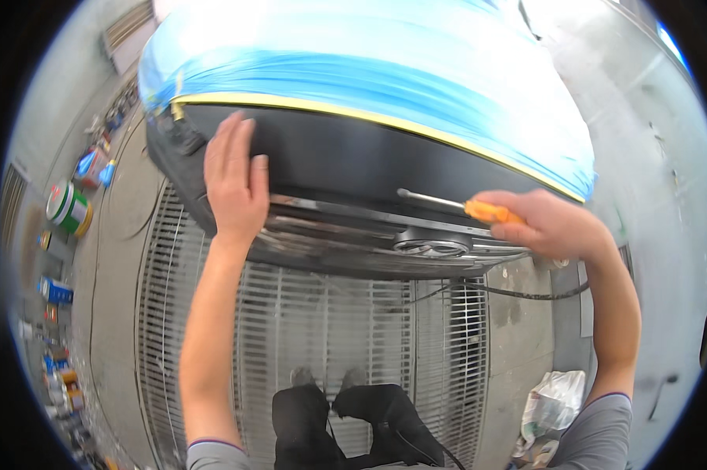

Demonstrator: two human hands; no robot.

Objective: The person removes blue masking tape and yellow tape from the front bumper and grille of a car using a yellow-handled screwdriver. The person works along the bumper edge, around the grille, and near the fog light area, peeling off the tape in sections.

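A car's dark front panel (345, 157) stretches across the middle, above a chrome-barred grille (330, 227) with a round emblem (432, 244). Blue-white plastic masking film (353, 63) covers the car behind it, edged by a strip of yellow tape (369, 116). My left hand (237, 180) lies flat over the left part of the panel, its fingers stretched out and holding nothing. In my right hand (549, 223) is a screwdriver with an orange handle (490, 211); its shaft points left across the panel above the emblem. Whether the tip touches the panel I cannot tell.
Slatted metal floor grating (322, 313) lies under the car front and my feet. Along the left wall stand a green-and-white bucket (70, 207), a blue can (56, 291) and several other containers. A dark hose (526, 295) runs at the right, and a plastic bag (555, 399) sits lower right.
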